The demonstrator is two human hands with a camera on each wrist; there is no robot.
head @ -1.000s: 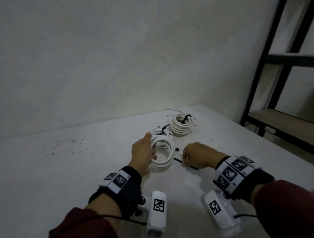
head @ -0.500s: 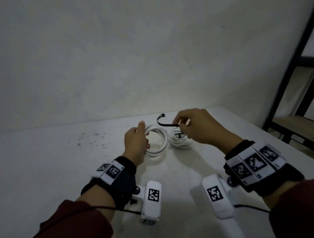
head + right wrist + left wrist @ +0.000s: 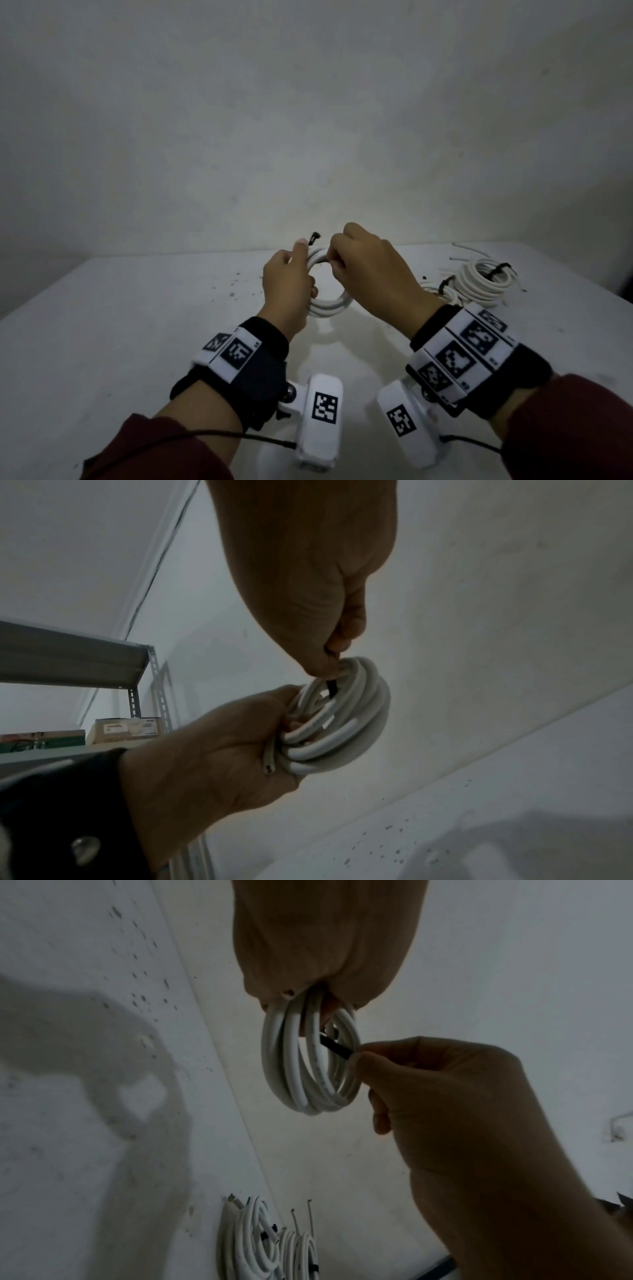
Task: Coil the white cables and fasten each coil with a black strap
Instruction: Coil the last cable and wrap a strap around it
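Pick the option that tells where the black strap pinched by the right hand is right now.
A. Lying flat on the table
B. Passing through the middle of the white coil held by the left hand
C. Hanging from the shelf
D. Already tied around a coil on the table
B: the right hand pinches the black strap, which runs through the opening of the white coil gripped by the left hand.

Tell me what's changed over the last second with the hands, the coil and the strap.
The right hand picked the black strap off the table, lifted it and now pinches it through the white coil. The left hand raised that coil off the table, keeping its grip. The two strapped coils stayed on the table.
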